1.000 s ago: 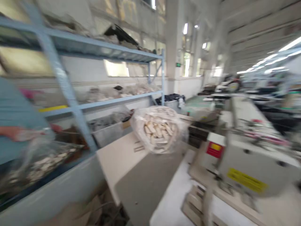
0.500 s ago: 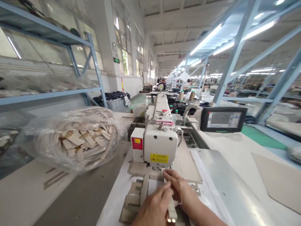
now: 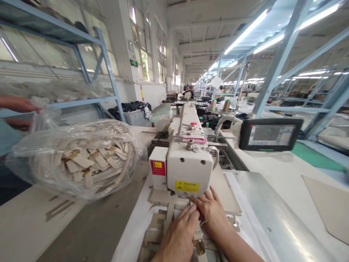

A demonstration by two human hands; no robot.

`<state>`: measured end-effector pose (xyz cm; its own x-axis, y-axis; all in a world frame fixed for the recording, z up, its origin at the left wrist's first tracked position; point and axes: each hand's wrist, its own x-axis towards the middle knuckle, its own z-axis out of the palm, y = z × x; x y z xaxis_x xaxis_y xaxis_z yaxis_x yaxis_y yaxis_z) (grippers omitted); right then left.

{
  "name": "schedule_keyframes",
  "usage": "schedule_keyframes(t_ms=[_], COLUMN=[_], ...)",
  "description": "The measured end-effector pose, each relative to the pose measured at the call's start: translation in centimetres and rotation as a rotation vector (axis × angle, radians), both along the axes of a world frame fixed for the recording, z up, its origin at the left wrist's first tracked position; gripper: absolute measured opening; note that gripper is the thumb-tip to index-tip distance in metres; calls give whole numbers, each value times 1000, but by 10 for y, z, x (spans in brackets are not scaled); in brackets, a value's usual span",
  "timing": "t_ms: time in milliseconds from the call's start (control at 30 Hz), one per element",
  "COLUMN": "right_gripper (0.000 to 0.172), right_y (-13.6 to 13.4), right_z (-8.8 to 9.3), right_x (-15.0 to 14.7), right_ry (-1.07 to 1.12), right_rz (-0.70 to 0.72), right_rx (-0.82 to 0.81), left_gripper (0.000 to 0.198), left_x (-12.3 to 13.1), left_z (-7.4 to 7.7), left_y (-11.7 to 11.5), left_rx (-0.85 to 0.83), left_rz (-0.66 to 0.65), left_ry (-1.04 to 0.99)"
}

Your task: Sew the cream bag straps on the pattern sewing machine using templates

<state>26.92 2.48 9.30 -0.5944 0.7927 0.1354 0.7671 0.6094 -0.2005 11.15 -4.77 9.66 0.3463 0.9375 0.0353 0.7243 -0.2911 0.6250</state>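
Snugly — beige tag strip (image 3: pixel 198 238) between left fingers (image 3: pixel 192 217) and right fingers (image 3: pixel 200 201)

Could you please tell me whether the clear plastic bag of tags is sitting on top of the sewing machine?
No, the clear plastic bag lies on the work table to the left of the sewing machine.

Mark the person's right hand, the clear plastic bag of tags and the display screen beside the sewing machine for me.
Right hand (image 3: pixel 211 214): head view, back of the hand.
Clear plastic bag of tags (image 3: pixel 81 160): head view, middle of the bag.
Display screen (image 3: pixel 269 134): head view, centre of the screen.
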Motion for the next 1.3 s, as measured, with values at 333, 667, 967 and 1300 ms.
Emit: schedule_keyframes(t_ms=[333, 667, 967, 1300], right_gripper=[34, 41, 33, 31], right_y=[-9, -9, -23, -28], right_z=[5, 12, 8, 7], right_x=[9, 5, 1, -1], right_ry=[-14, -67, -98, -110], right_rz=[27, -2, 7, 10], right_rx=[33, 51, 78, 102], left_gripper=[76, 69, 66, 64], left_x=[2, -11, -11, -13], left_z=[-16, -6, -14, 1], left_y=[-6, -6, -15, -17], left_rx=[36, -9, -14, -66], left_rz=[47, 204, 170, 129], left_ry=[-50, 221, 349, 383])
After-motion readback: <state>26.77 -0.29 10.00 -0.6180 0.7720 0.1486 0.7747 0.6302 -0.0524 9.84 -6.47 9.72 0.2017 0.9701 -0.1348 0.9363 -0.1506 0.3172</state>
